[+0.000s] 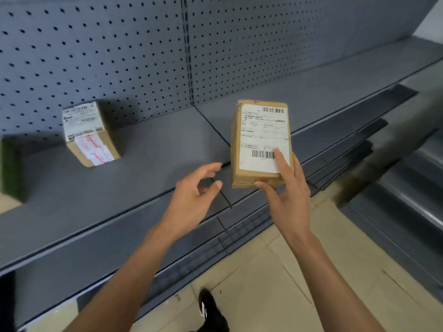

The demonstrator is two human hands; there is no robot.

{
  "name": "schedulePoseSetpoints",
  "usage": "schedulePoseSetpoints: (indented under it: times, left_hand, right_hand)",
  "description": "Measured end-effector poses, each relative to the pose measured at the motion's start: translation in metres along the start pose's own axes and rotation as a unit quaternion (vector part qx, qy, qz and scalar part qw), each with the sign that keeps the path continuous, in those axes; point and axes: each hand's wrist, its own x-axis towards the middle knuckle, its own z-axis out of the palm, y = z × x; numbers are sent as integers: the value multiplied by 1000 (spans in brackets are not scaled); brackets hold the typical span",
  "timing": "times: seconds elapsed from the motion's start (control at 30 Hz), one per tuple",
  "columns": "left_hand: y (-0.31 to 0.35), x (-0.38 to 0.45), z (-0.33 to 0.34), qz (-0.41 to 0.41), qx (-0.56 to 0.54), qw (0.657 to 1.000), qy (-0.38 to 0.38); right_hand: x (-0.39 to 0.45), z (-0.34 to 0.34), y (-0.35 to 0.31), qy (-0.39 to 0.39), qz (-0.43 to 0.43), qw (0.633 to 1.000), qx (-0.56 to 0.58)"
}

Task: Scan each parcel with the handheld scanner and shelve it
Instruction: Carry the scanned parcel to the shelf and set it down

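Now, right hand: I hold the brown parcel upright at the shelf's front edge, thumb across its white label, fingers behind.
Left hand: fingers loosely spread, holding nothing, just left of that parcel.
Second parcel: standing far back on the shelf, against the pegboard.
Shoe: on the tiled floor.

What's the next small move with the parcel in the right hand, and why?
Probably set the parcel down on the shelf: the right hand holds it upright at the shelf's front edge, and the left hand is open beside it. No scanner shows.
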Motion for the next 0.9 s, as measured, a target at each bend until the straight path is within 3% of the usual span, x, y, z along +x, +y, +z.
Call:
schedulePoseSetpoints:
  times: [0.43, 0.9]
  left_hand:
    - [-21, 80, -58, -19, -1, 990, 140]
    - [-33, 120, -59, -40, 21, 967, 249]
  right_hand:
    - [125, 88, -5, -102, -50, 990, 83]
    - [193, 142, 5, -242, -70, 961, 114]
